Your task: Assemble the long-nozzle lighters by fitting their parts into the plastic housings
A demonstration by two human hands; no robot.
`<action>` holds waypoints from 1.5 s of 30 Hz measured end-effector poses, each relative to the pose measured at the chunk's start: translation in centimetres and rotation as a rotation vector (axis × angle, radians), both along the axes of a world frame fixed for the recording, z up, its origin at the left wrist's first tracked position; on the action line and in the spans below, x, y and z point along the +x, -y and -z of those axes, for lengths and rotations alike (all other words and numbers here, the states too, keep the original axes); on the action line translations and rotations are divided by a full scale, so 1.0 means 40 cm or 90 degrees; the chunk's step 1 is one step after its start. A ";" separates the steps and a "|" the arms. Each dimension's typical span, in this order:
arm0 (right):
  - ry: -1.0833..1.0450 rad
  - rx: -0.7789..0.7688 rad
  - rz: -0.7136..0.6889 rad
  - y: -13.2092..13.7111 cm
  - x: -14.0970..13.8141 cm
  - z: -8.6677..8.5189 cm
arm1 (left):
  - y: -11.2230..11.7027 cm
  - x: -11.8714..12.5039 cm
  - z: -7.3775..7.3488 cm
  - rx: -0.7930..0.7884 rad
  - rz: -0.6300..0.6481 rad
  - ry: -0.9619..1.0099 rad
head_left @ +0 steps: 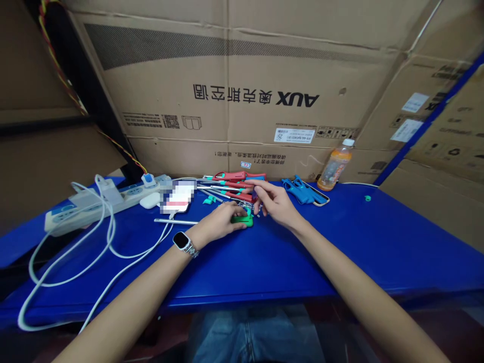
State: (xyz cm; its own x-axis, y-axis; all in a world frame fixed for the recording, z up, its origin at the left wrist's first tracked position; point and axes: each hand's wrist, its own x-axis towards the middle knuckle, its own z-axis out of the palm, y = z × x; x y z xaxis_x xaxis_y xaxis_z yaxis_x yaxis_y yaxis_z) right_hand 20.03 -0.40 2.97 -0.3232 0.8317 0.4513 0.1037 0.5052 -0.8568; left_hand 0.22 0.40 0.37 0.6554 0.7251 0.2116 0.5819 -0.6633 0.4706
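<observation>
My left hand [223,222], with a watch [182,241] on the wrist, is closed on the green handle of a long-necked lighter [247,221] lying on the blue table. A silver tube shows on the other side of the wrist, in line with that handle. Just to the right, my right hand [276,201] has its fingers bent together above small metal pieces; anything in its fingertips is too small to make out. Beyond both hands lie several red long-necked lighters [231,176] with silver tubes, partly covered by my fingers.
Blue handle pieces [298,190] and an orange drink bottle [336,165] stand at the back right. On the left are a power strip [128,194], a charging phone [183,196] and looping white cables [109,232]. A cardboard wall [249,60] closes off the back.
</observation>
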 end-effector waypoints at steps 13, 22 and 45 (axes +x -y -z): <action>-0.048 -0.068 0.051 -0.015 -0.030 0.011 | -0.008 -0.008 0.013 0.000 0.005 0.013; -0.002 -0.057 0.058 0.006 0.029 -0.013 | 0.000 -0.011 0.003 0.016 -0.015 -0.032; 0.602 0.097 0.291 0.027 0.001 0.006 | -0.035 -0.119 -0.050 0.107 -0.129 0.062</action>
State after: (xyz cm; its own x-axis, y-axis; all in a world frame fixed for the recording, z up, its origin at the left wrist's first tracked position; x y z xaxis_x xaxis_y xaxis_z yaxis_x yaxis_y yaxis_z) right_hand 20.05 -1.50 2.72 -0.2681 0.9190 0.2889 0.9022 0.3447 -0.2593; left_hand -4.52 1.79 2.37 0.4714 0.7884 0.3952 0.6678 -0.6118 0.4239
